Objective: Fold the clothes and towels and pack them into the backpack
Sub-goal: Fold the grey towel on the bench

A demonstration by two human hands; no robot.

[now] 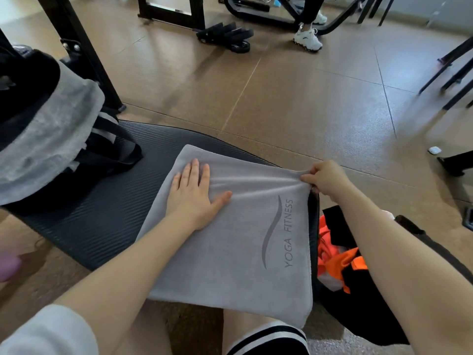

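A grey towel (pixel 230 252) printed "YOGA FITNESS" lies folded on a dark ribbed mat (pixel 102 213) in front of me. My left hand (pixel 194 196) presses flat on its upper left part, fingers straight. My right hand (pixel 325 179) pinches the towel's far right corner and lifts it slightly, pulling creases across the cloth. At the left stands a black backpack (pixel 30 103) with a grey towel (pixel 58 131) draped over its opening. To the right of the towel lies a pile of black and orange clothes (pixel 343 262).
Brown floor tiles stretch ahead. Black frame legs (pixel 84 52) rise behind the backpack, and exercise gear with black weights (pixel 225 37) lies farther back. A person's white sneakers (pixel 307 39) stand there. Dark furniture legs (pixel 450 67) and a small white object (pixel 435 149) are at the right.
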